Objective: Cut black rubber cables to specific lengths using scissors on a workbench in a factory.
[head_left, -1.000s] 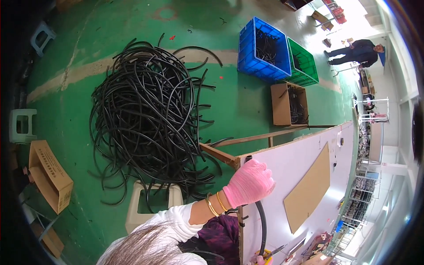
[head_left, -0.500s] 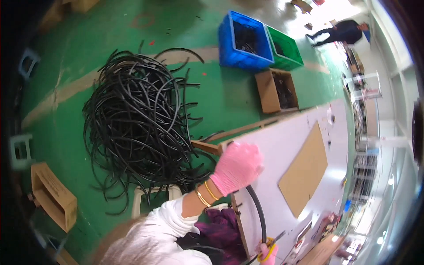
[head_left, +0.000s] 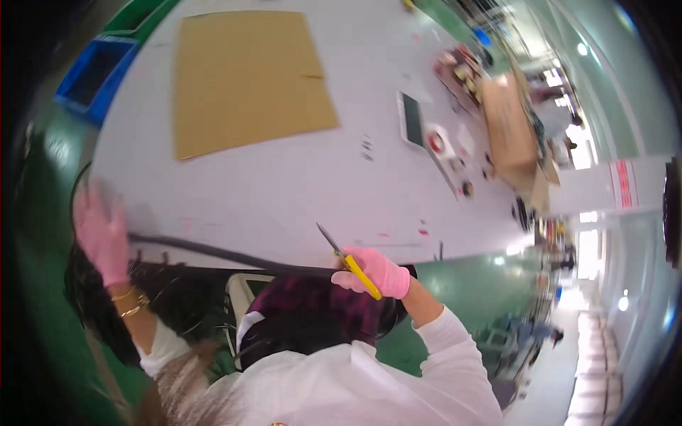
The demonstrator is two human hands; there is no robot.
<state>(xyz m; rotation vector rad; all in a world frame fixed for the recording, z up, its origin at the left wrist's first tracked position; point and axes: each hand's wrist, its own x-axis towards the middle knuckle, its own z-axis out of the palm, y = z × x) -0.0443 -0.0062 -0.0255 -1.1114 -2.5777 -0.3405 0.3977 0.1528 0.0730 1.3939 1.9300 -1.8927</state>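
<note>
My right hand (head_left: 376,273), in a pink glove, is closed around yellow-handled scissors (head_left: 363,277), whose dark pointed blades aim up and to the left over the table edge. A black hose (head_left: 206,247) runs along the near edge of the white table (head_left: 284,188); its right end reaches my right hand. At the table's left corner is my left hand (head_left: 105,238), also gloved in pink. The hose's left part meets this hand, but motion smears the fingers and their grip cannot be made out.
A flat cardboard sheet (head_left: 249,85) lies on the table's far left. To the right are a white device with a dark screen (head_left: 412,117), a red-centred tape roll (head_left: 435,142) and a cardboard box (head_left: 508,121). Beyond the left edge stands a blue crate (head_left: 119,77).
My view has swung right, so the table fills it and the large hose pile is mostly out of sight. The hose now stretches between my hands along the table edge; the scissors remain in my right hand.
</note>
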